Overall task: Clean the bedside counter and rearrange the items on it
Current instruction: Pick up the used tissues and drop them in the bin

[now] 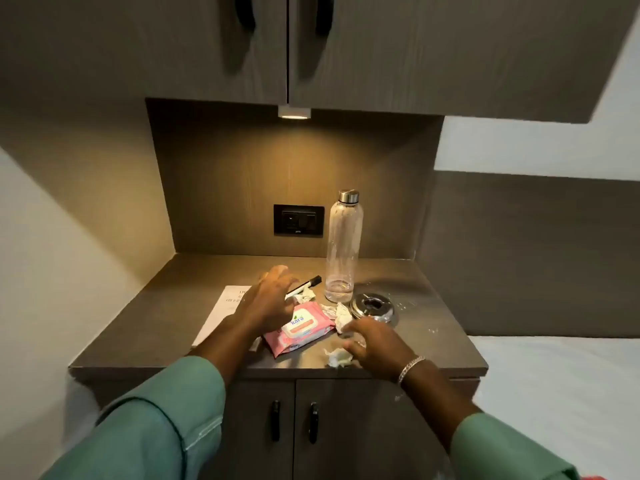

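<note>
Clutter sits mid-counter (194,271): I see my left hand (268,299), fingers spread, hovering over the marker (306,285) and pink Kara wipes pack (299,327), likely to clear them. My right hand (375,344), loosely curled, reaches crumpled tissue (339,356) near the steel ashtray (372,306) and glass bottle (343,247); the dim wood-grain niche is lamp-lit.

Green sleeves (166,420); silver bracelet (410,368).
</note>
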A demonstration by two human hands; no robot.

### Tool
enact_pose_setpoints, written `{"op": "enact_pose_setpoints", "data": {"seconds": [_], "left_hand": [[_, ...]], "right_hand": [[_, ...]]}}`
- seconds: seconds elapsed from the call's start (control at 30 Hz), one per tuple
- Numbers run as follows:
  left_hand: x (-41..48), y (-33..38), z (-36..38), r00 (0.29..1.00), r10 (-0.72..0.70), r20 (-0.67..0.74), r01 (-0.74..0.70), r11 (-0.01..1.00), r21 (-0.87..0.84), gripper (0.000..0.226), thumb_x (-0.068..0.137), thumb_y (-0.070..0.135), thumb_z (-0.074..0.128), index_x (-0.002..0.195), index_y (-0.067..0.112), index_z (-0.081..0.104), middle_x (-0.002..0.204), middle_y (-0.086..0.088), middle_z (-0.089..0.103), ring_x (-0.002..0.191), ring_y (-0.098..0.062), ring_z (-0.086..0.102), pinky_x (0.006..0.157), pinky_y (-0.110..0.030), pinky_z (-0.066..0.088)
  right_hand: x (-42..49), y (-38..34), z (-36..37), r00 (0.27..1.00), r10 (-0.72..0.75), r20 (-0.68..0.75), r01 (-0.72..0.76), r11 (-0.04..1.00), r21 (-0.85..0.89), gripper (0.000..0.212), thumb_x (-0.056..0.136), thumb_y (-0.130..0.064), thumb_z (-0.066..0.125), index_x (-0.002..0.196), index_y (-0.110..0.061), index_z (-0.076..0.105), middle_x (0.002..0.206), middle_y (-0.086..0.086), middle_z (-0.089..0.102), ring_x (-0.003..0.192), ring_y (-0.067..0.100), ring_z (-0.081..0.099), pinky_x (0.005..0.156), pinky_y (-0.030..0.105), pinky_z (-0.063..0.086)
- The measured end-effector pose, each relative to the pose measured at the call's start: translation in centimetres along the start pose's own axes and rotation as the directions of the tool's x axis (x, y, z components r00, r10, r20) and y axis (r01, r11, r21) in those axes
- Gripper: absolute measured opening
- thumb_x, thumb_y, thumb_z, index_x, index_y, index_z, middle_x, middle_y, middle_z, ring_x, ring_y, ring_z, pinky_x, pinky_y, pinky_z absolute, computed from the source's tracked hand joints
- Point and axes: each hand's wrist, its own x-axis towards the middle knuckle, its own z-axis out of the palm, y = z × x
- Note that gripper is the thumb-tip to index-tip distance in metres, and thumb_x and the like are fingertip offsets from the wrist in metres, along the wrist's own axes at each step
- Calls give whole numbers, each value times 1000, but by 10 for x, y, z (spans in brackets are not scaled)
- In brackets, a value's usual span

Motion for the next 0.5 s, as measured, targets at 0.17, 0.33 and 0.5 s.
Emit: {"op": "enact_pose_setpoints", "data": {"seconds": [0.17,0.33,0.5], "left_hand": [[62,-7,37,983,-133,128,140,989,-47,30,87,24,58,117,25,63,122,-5,65,101,-22,60,84,-41,55],[102,-8,57,926,-165,339,145,986,83,37,85,18,62,121,24,61,116,-3,65,95,-20,62,82,-39,57],[113,-13,78,936,-197,291,169,978,119,27,84,12,66,111,13,63,94,-6,64,75,-16,62,65,-30,57]], "right_hand": [[24,20,39,987,-94,131,122,967,-222,25,87,-18,59,110,-18,68,114,6,65,108,24,56,88,32,47],[58,42,21,983,-42,-178,53,997,57,21,83,-12,64,103,-15,69,104,4,67,96,17,61,83,27,50],[101,45,27,996,12,90,-10,1000,-22,51,81,-22,68,129,-20,52,131,7,54,121,26,51,102,39,44]]}}
